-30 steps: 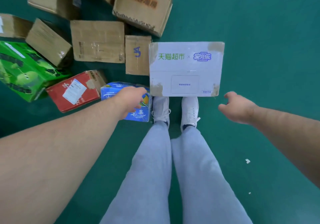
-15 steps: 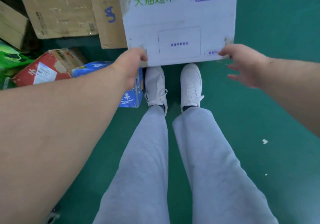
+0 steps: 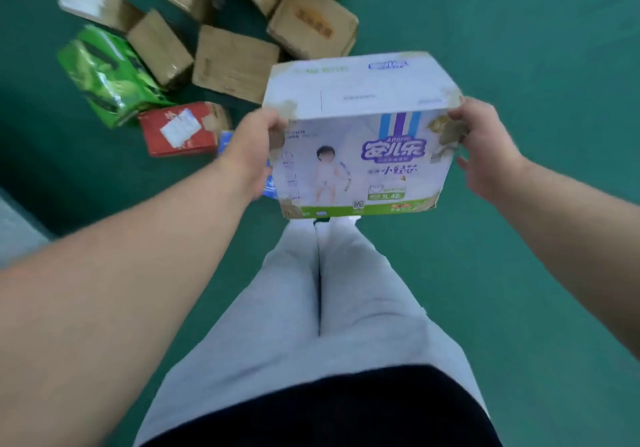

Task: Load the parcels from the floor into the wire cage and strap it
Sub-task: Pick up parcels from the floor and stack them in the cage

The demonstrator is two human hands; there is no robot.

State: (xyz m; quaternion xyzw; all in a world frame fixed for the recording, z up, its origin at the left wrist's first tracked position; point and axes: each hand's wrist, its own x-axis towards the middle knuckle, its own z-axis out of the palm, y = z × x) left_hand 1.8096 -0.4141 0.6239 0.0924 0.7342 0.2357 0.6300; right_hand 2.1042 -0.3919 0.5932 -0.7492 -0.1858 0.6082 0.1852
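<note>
- You hold the white box (image 3: 360, 135) clear of the green floor (image 3: 519, 48), out in front of your knees, with its printed side tipped toward you. Only your hands touch it.
- Your left hand (image 3: 251, 150) grips the box's left end, thumb hooked over the top corner. Your right hand (image 3: 485, 148) grips the right end the same way, thumb on the torn corner. The fingers behind the box are hidden.
- Taking one end in each hand probably keeps so wide a box level and stops it swinging as you carry it.
- The corners are scuffed and the tape is ragged, so a firm hold on the edges seems the safer choice.
- The other parcels lie ahead and to your left, packed close together: a red box (image 3: 176, 128), a green pack (image 3: 104, 72) and several brown boxes (image 3: 235, 62).
- The wire cage is not in view, so this looks like the carrying step. Most of the loading, and the strapping, is not yet done.
</note>
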